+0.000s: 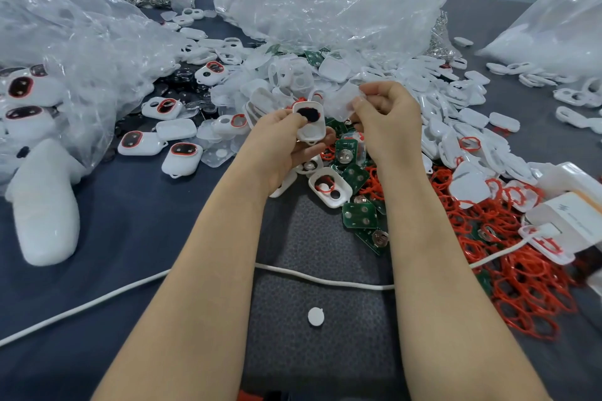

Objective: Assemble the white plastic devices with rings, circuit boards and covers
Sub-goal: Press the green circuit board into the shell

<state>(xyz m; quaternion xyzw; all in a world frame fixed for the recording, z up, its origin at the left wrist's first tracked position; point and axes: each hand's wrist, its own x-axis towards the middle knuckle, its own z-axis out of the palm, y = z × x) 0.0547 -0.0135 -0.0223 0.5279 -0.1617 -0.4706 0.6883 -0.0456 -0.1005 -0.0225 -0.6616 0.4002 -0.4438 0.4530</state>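
An assembly workshop: the counter (130, 221) is heaped with white plastic shells (439, 127), green circuit boards (358, 215), red rings (521, 286) and big clear bags (325, 3) of bulk parts.

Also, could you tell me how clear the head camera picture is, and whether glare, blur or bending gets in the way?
Head view: soft, even light with faint shadows; white glare on the plastic bags; wide-angle bending stretches the forearms at the bottom; the clear piece pinched by the right hand is blurred, while the white shell in the left hand looks fairly sharp.
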